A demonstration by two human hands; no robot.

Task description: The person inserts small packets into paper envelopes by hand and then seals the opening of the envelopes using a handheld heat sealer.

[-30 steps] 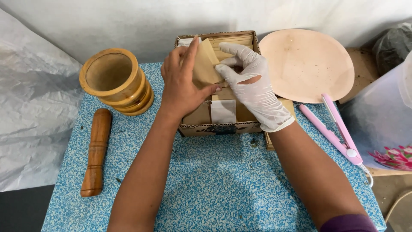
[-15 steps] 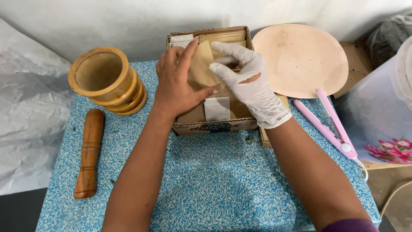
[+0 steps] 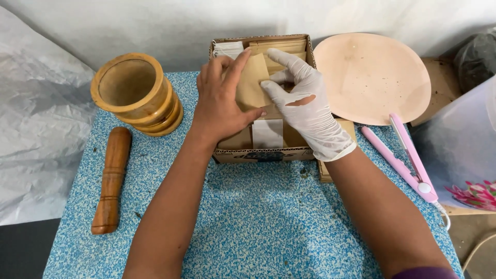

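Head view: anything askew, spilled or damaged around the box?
Only the right hand is gloved; the left hand is bare. Dark crumbs lie on the blue speckled table beside the cardboard box. Nothing looks damaged.

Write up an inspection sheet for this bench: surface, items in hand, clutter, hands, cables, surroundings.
Surface: blue-and-white speckled table top, with a few dark crumbs.
Items in hand: open cardboard box packed with brown and white paper packets; one brown paper packet is held above it.
Clutter: wooden mortar, wooden pestle lying beside it, round pale plate, pink hair-straightener-like tool.
Hands: bare left hand and white-gloved right hand both grip the packet with their fingers.
Cables: white cord runs from the pink tool over the table edge.
Surroundings: white plastic sheeting on the left and behind; translucent bag at right.
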